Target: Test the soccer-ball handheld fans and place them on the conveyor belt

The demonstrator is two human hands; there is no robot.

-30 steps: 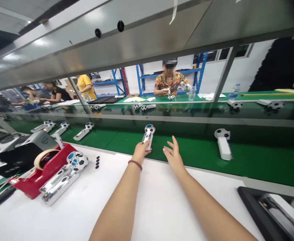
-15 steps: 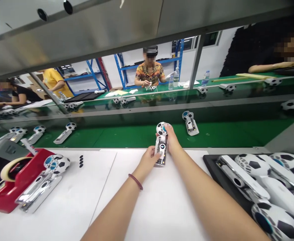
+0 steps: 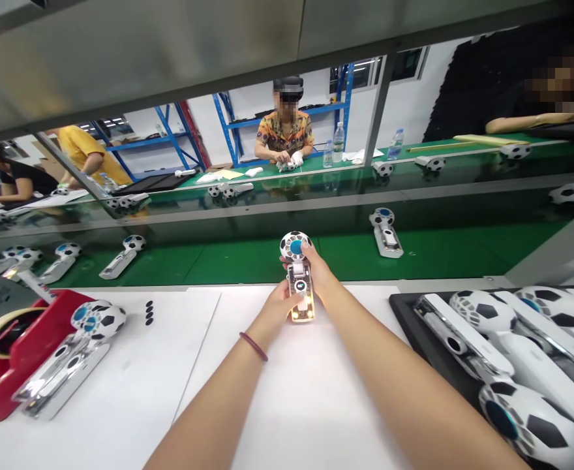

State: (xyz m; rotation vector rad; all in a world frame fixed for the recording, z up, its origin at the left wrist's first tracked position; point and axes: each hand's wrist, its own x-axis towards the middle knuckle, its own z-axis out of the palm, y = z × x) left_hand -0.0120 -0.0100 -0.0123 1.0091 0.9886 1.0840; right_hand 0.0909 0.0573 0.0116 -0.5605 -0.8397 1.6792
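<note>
Between my two hands, above the front edge of the white work surface, is a soccer-ball handheld fan [image 3: 295, 247]. Its round head is black and white with a blue disc in the middle. The clear handle glows warm, and a small round display on it is lit. My left hand [image 3: 282, 304] grips the lower handle, thumb lying on its front. My right hand [image 3: 317, 269] holds the neck and head from the right, thumb on the ball beside the blue disc. The fingers behind the fan are mostly hidden.
A red tape dispenser [image 3: 57, 320] stands left, with two similar fans [image 3: 72, 365] beside it and several black dots [image 3: 149, 313] nearby. At right, a black tray [image 3: 404, 326] holds several fans. More fans lie on the green belt [image 3: 218, 258]. Co-workers sit across the line.
The fan's handle has lit up with a warm glow, and its display reads differently. The ball head now faces me more fully. My view has shifted slightly.
</note>
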